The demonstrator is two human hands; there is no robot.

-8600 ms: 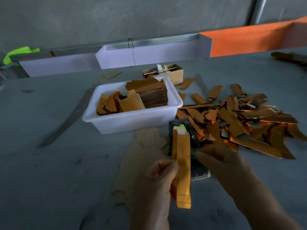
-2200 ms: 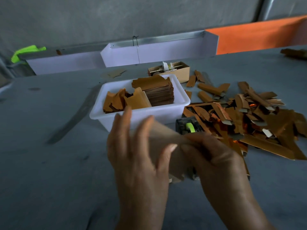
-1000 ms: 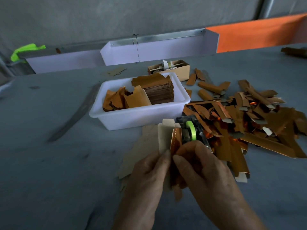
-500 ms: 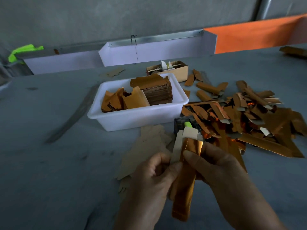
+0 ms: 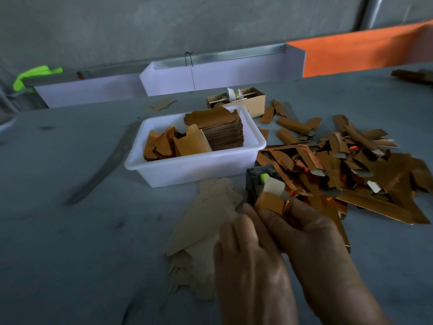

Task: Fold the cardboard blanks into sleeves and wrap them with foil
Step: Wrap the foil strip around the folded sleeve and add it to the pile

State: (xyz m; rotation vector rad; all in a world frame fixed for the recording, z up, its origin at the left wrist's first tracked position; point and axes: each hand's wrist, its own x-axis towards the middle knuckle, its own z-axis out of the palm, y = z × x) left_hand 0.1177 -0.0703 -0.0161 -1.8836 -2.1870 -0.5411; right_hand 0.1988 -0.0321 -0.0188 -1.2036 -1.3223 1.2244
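You pinch the sleeve point(image 5: 271, 204) between both hands, left hand point(image 5: 248, 252) and right hand point(image 5: 311, 240) touching, its long axis running up and away from your grip, foil end just past the right fingertips, near the counter point(image 5: 82, 242).

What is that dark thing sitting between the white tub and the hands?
In the head view, a dark tape dispenser with a green roll sits between the white tub and the hands, partly hidden behind the foil-wrapped sleeve they hold.
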